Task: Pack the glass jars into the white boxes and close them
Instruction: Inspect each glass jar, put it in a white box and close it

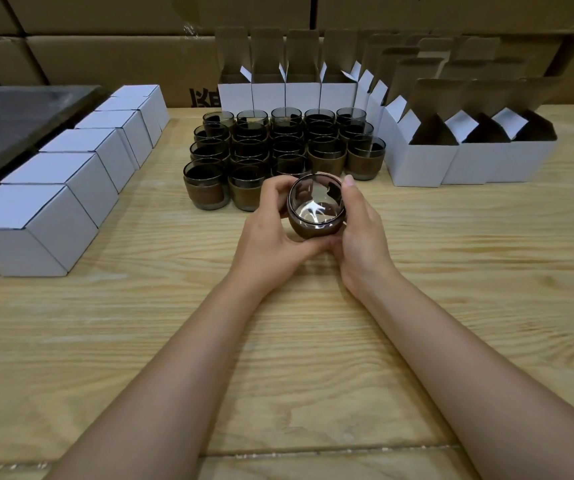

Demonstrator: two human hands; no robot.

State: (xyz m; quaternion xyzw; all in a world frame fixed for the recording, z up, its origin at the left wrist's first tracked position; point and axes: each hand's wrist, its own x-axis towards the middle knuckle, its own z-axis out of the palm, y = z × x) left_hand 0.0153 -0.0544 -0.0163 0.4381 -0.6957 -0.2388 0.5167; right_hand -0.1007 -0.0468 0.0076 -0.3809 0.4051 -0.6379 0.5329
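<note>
I hold one smoky glass jar [316, 210] with a brown band between both hands, its mouth tilted toward me, just above the wooden table [174, 341]. My left hand [271, 233] cups its left side and my right hand [358, 233] wraps its right side. Behind it stand several more jars [278, 150] in rows. Open white boxes [417, 161] with raised flaps stand at the right and along the back [287, 95]. A row of closed white boxes [53, 199] runs along the left.
Large brown cartons [105, 57] are stacked behind the table. A dark flat panel [8, 123] lies at the far left beside the closed boxes. A seam in the tabletop runs near the front edge.
</note>
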